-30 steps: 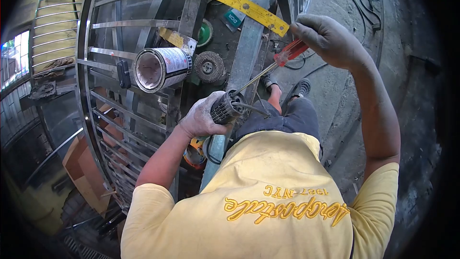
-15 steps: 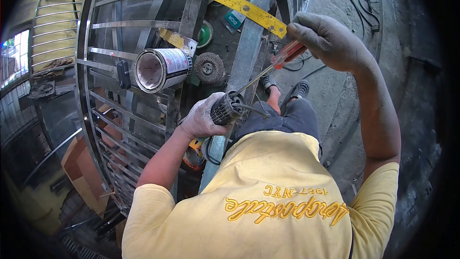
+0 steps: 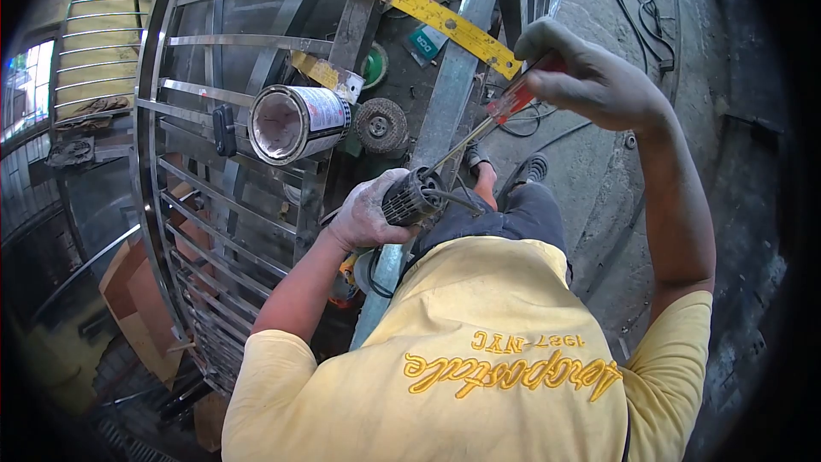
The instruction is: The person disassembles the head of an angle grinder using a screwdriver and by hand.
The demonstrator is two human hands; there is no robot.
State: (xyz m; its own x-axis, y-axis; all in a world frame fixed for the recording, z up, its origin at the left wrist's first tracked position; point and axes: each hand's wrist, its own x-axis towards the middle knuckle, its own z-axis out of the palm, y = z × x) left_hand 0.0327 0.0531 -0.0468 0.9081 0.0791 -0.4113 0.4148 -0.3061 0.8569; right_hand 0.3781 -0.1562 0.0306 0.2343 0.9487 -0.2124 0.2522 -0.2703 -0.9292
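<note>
Nearest the camera is the yellow shirt (image 3: 513, 351), and beyond it the left hand (image 3: 368, 212) is wrapped around a black slotted housing (image 3: 409, 202), thumb along the lower side, with its open end turned toward the right arm. A cord (image 3: 462, 199) leaves that end. Below the left hand an orange part (image 3: 345, 291) shows beside the forearm; whether it joins the housing cannot be told. The right hand (image 3: 599, 81) is raised, pinching the red handle of a screwdriver (image 3: 510, 103) between thumb and fingers, apparently loosely, though how firmly is unclear. The shaft slants down into the housing's open end, where the tip is hidden. The step in hand looks like driver work inside that end; the next move seems to call for a steady left hold, the tip kept seated and in line, and a fuller grip on the handle for any turning. Past the hands, a grey metal beam (image 3: 457, 77) runs away from the body, with a flap disc (image 3: 380, 125) just beside it and an open can (image 3: 321, 111) beside the disc. Farther off are a yellow bar (image 3: 445, 21) across the beam, a teal-and-white packet (image 3: 425, 43) and, on the floor (image 3: 599, 180), a loose cable (image 3: 641, 0).
</note>
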